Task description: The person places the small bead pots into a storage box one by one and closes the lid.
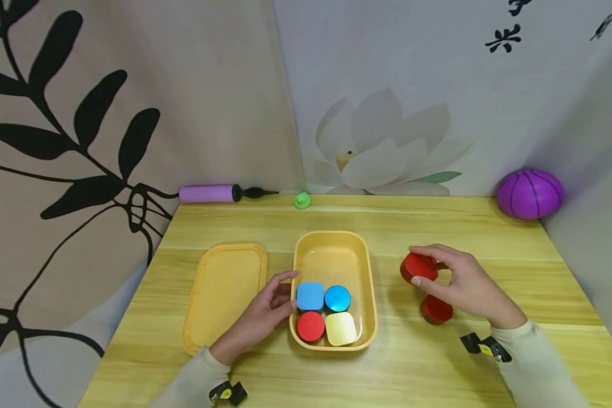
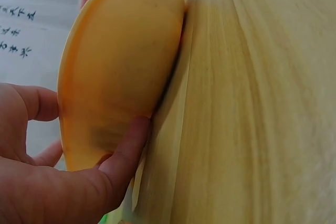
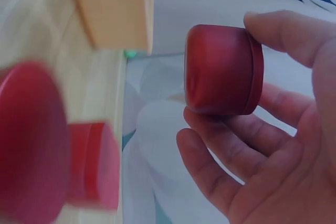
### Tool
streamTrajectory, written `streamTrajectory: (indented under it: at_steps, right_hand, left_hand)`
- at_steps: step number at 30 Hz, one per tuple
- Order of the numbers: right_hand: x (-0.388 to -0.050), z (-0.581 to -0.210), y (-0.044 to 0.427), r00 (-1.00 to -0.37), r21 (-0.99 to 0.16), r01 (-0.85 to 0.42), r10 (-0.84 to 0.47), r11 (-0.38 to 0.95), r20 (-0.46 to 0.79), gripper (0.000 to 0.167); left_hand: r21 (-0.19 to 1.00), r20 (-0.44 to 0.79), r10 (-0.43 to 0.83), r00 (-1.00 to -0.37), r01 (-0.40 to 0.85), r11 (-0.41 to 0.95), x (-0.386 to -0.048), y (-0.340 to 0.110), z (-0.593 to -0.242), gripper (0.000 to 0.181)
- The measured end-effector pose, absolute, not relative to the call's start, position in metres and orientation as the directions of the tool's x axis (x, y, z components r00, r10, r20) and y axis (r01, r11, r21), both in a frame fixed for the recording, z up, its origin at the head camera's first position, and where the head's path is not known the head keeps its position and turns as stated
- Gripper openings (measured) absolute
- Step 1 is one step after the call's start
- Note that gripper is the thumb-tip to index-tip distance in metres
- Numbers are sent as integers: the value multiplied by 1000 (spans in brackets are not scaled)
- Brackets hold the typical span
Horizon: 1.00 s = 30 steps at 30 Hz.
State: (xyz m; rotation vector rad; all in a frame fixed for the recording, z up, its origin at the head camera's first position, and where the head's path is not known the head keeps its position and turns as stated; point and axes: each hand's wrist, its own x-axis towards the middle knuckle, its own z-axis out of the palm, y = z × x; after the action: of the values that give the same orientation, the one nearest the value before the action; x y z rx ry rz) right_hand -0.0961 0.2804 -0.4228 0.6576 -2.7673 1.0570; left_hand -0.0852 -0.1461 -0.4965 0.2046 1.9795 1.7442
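Note:
My right hand (image 1: 464, 280) pinches a small red round tin (image 1: 419, 266) between thumb and fingers. In the right wrist view this red tin (image 3: 220, 69) appears above the tabletop, on its side with its lid edge toward the palm. Another red tin (image 1: 436, 310) stands on the table just below that hand; a further red tin (image 3: 94, 163) shows in the right wrist view, mostly covered by the hand from the head. My left hand (image 1: 265, 311) touches the left wall of a yellow tray (image 1: 334, 249), thumb and fingertips against its outside (image 2: 118, 61).
Inside the tray are a light blue square tin (image 1: 310, 297), a blue round tin (image 1: 338, 298), a red round tin (image 1: 311, 327) and a pale yellow square tin (image 1: 341, 329). A yellow lid (image 1: 226, 289) lies left. Behind are a purple pump (image 1: 209, 193), green duck (image 1: 302, 200) and purple ball (image 1: 530, 194).

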Motion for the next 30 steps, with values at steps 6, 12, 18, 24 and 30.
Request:
streamTrajectory:
  at_steps: [6,12,18,24,30]
  right_hand:
    - [-110,-418,253,-897,-647,-429,-379,630,227,51]
    - [-128,-419,224,-871,-675,-467,-429,571,240,52]
    - [-142,-422,194,-857,-712,-458,-478,531,195,54]
    - [-153,-433,166,-832,-719,-460,-536,521,144,58]
    - [-162,-449,143,-804,-707,-470,-586,528,97,59]
  left_hand:
    - [968,-246,431,-868,-198,154,-85,-147,-498,61]
    - [972,-230,433,-871,-186,143,-83,-146,-498,60]
    - [972,-228,423,-877,-184,143,-82,-145,-498,61]
    - [970,-237,423,-874,-192,149,-82,-146,-498,60]
    - [969,-238,419,-876,-184,167,-83,-146,-498,60]
